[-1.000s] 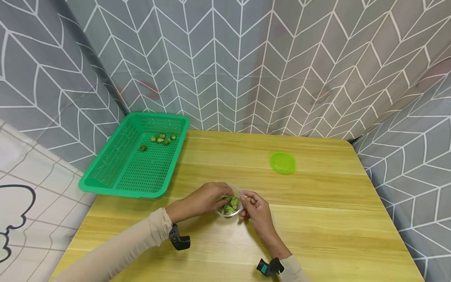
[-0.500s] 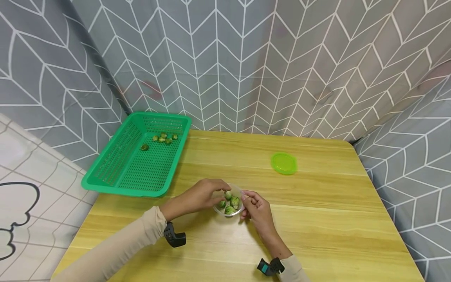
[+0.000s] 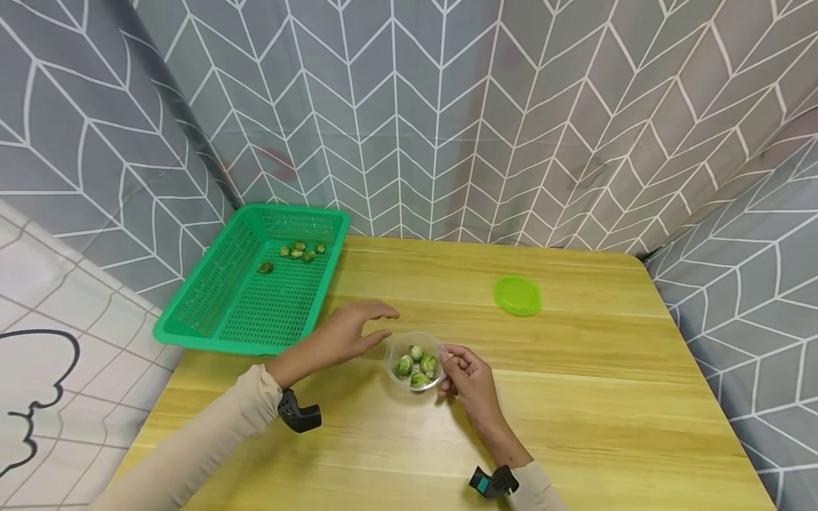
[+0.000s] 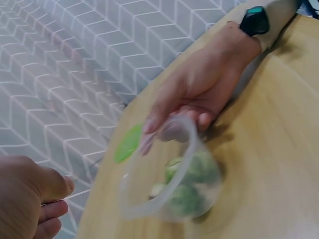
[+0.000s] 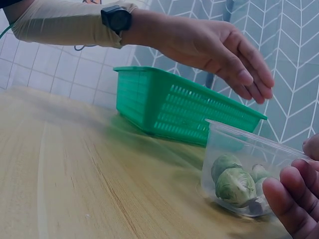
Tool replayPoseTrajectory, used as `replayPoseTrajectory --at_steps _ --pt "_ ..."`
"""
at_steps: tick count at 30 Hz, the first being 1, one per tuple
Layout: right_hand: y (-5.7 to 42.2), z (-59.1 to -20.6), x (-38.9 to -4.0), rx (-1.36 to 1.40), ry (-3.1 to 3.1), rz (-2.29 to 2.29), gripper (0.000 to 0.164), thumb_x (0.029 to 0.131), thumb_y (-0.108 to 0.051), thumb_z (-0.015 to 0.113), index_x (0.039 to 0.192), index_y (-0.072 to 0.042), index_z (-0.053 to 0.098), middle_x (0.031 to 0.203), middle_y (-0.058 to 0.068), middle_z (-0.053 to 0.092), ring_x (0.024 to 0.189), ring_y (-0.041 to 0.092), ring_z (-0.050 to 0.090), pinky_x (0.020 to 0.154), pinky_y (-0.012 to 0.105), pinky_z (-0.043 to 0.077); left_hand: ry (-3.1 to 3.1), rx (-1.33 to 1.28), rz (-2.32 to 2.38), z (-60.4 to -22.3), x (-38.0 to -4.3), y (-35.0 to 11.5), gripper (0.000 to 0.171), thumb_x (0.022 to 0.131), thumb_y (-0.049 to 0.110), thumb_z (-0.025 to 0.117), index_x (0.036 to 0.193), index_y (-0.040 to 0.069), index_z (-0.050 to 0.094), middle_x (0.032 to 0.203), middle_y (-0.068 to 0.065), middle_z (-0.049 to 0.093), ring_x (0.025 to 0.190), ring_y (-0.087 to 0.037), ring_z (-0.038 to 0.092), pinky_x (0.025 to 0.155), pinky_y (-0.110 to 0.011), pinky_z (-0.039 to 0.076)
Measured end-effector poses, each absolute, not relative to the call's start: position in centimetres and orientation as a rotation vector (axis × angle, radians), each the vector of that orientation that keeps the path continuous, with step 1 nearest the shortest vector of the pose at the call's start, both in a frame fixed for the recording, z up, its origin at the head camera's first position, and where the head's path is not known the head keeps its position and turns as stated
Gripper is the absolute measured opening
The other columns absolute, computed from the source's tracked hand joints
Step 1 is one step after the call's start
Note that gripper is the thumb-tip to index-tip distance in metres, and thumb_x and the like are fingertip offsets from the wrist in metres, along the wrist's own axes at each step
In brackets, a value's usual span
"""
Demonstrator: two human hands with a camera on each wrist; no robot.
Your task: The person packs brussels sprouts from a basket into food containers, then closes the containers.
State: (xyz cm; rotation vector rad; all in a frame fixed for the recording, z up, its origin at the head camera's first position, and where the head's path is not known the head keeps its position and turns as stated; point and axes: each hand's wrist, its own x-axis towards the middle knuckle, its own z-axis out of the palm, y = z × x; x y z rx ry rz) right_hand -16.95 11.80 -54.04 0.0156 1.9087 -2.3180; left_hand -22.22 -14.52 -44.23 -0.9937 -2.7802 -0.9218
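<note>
A clear round plastic tub (image 3: 395,376) stands on the table with several Brussels sprouts (image 3: 419,380) inside. My right hand (image 3: 469,376) pinches the tub's rim on its right side, thumb and fingers against the wall. Just left of the tub, my left hand (image 3: 351,330) hovers with fingers apart and nothing between them. In the right wrist view, the left hand (image 5: 219,55) hangs above and beyond the tub, its fingers pointing down. Further left, a green perforated basket (image 3: 255,349) holds several more Brussels sprouts (image 3: 297,253) near its far end.
A bright green round lid (image 3: 517,296) lies flat on the wooden table (image 3: 594,397), right of and beyond the tub. Patterned grey curtains (image 3: 434,113) hang behind and at both sides of the table. The basket stands at the table's left edge.
My left hand has come out of the tub and moved left towards the basket, its fingers spreading. A sprout it was touching now rests in the tub. The right hand has stayed on the rim.
</note>
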Motion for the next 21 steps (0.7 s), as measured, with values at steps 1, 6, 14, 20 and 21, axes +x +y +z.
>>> replayPoseTrajectory --at_steps 1,6,14,20,21 --pt "11.8 -54.0 -17.0 0.015 1.913 -2.317 0.033 0.097 -0.022 0.07 0.124 -0.003 0.067 0.073 0.01 0.059 0.054 0.014 0.062 0.053 0.028 0.059 -2.767 -0.978 -0.919 -44.1 -22.4 -14.8 0.032 0.094 0.014 0.074 0.125 0.008 0.069 0.124 -0.007 0.069 0.115 -0.025 0.066 0.096 -0.042 0.056" --pt "11.8 -54.0 -16.9 0.011 1.922 -2.31 0.033 0.098 -0.022 0.069 0.125 -0.004 0.067 0.074 0.01 0.059 0.055 0.014 0.062 0.054 0.027 0.059 -2.675 -0.936 -0.949 -43.5 -23.3 -16.4 0.032 0.091 0.009 0.076 0.122 0.005 0.071 0.119 -0.01 0.071 0.109 -0.027 0.068 0.091 -0.041 0.059" --pt "11.8 -54.1 -16.9 0.009 1.916 -2.313 0.034 0.098 -0.022 0.069 0.126 -0.002 0.066 0.073 0.01 0.059 0.055 0.014 0.062 0.054 0.028 0.059 -2.652 -0.813 -1.041 -43.5 -24.3 -19.0 0.034 0.091 0.008 0.075 0.125 0.009 0.07 0.125 -0.008 0.069 0.113 -0.026 0.067 0.091 -0.045 0.058" --pt "11.7 -54.1 -16.9 0.015 1.91 -2.322 0.034 0.097 -0.02 0.07 0.125 -0.001 0.066 0.074 0.01 0.059 0.054 0.014 0.062 0.054 0.028 0.059 -2.674 -0.696 -1.065 -43.3 -25.0 -21.3 0.035 0.095 0.013 0.073 0.129 0.011 0.068 0.129 -0.007 0.067 0.117 -0.028 0.064 0.094 -0.049 0.056" --pt "11.7 -54.1 -16.9 0.015 1.911 -2.323 0.034 0.097 -0.02 0.07 0.125 0.0 0.066 0.074 0.01 0.059 0.054 0.014 0.061 0.053 0.028 0.059 -2.674 -0.683 -1.067 -43.2 -25.2 -21.7 0.035 0.095 0.013 0.072 0.13 0.01 0.067 0.129 -0.007 0.067 0.116 -0.03 0.064 0.095 -0.049 0.056"
